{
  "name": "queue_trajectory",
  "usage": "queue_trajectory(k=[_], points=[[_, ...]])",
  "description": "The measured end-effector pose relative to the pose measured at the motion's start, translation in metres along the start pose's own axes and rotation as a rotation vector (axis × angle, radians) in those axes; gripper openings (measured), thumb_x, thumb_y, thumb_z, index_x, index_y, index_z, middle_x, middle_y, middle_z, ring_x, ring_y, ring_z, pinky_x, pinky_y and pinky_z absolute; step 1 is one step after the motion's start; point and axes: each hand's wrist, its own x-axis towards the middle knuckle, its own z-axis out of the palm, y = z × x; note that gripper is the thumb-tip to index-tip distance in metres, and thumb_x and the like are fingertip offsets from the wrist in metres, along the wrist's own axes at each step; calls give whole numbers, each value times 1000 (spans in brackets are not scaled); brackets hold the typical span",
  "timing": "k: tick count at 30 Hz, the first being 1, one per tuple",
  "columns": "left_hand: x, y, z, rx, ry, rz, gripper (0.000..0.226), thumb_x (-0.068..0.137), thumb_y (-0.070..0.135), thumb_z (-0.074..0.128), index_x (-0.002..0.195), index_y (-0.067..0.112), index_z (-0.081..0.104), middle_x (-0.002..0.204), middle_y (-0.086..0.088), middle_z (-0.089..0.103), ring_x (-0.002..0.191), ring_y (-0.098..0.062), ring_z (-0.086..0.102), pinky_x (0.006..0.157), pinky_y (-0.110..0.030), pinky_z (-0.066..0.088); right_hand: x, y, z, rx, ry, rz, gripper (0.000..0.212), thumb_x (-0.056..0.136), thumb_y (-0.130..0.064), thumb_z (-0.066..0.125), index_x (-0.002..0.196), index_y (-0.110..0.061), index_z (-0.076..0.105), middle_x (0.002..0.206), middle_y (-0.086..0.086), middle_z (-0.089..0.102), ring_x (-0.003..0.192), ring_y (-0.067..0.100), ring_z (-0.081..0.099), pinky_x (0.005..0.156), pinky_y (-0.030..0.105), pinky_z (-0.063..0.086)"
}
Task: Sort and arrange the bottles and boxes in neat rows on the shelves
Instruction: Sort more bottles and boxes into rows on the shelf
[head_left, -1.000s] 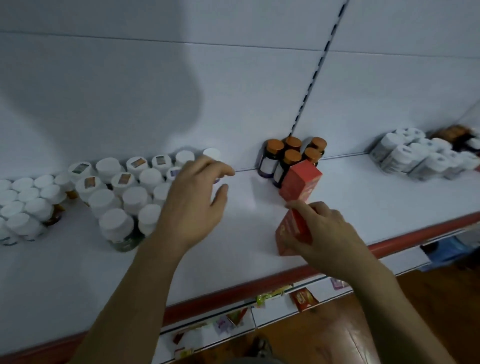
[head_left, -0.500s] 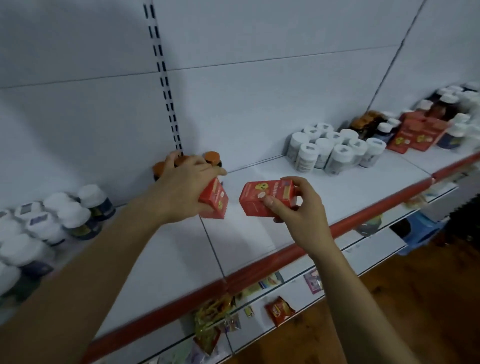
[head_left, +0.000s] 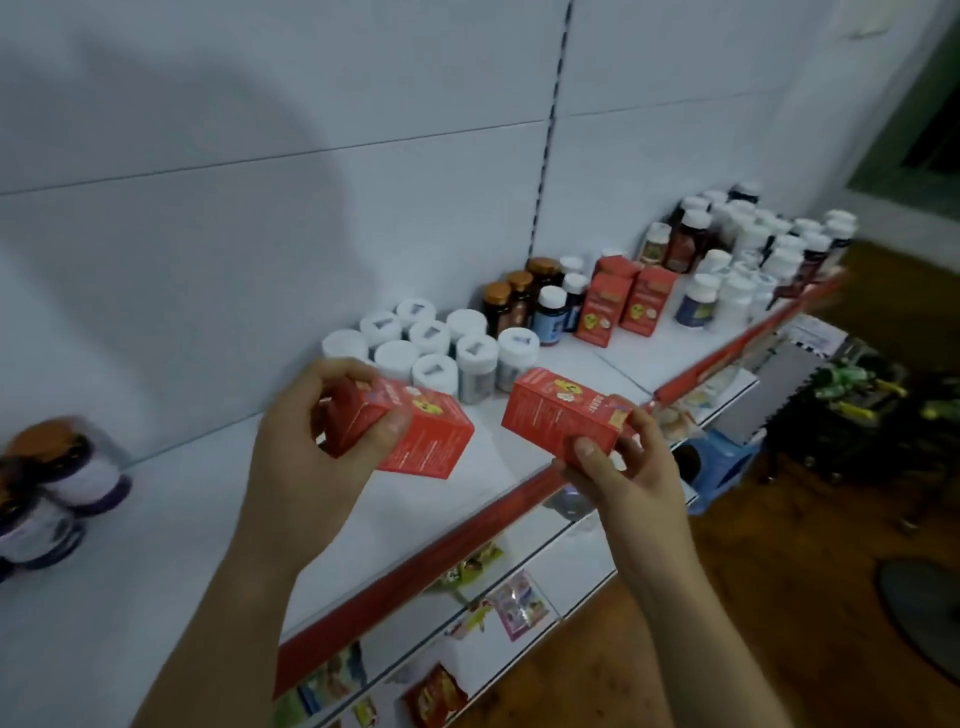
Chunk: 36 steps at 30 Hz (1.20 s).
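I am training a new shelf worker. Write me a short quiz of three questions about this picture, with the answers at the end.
1. True or false: the left hand grips the first red box, and the right hand grips the second red box.
2. Choose one: the standing red boxes on the shelf are (A) at its far left end, (B) right of the amber bottles, (C) on the floor.
3. What colour are the caps of the bottle group just behind the two held boxes?

Key: 1 true; 2 B; 3 white.
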Motion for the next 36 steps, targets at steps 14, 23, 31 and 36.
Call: queue_trajectory(k=[14, 23, 31, 36], points=[[186, 23, 269, 364, -534, 224, 51, 81, 30, 81, 126, 41, 60, 118, 13, 57, 106, -8, 58, 94, -30, 50, 224, -78, -145, -667, 93, -200, 54, 91, -30, 75, 136, -29, 46, 115, -15, 59, 105, 14, 65, 84, 34, 62], [182, -3, 343, 576, -487, 294, 51, 85, 19, 79, 132, 30, 60, 124, 9, 38, 112, -10, 48, 95, -25, 44, 335, -75, -163, -1138, -284, -383, 56, 84, -33, 80, 125, -30, 43, 109, -3, 61, 84, 15, 58, 73, 32, 47], [167, -10, 389, 814, -200, 131, 49, 72, 11, 86, 116, 24, 69, 117, 0, 48, 113, -28, 45, 94, -38, 41, 373, -102, -211, -1058, -572, -464, 29, 90, -58, 63, 109, -37, 55, 112, -16, 49, 89, 3, 59, 77, 16, 50], [184, 22, 426, 855, -76, 93, 31, 84, 35, 64, 114, 27, 68, 126, 0, 53, 124, -29, 42, 98, -56, 40, 446, -146, -251, -1147, -538, -679, 21, 99, -40, 59, 115, -28, 60, 110, -9, 58, 85, 7, 57, 72, 25, 43]])
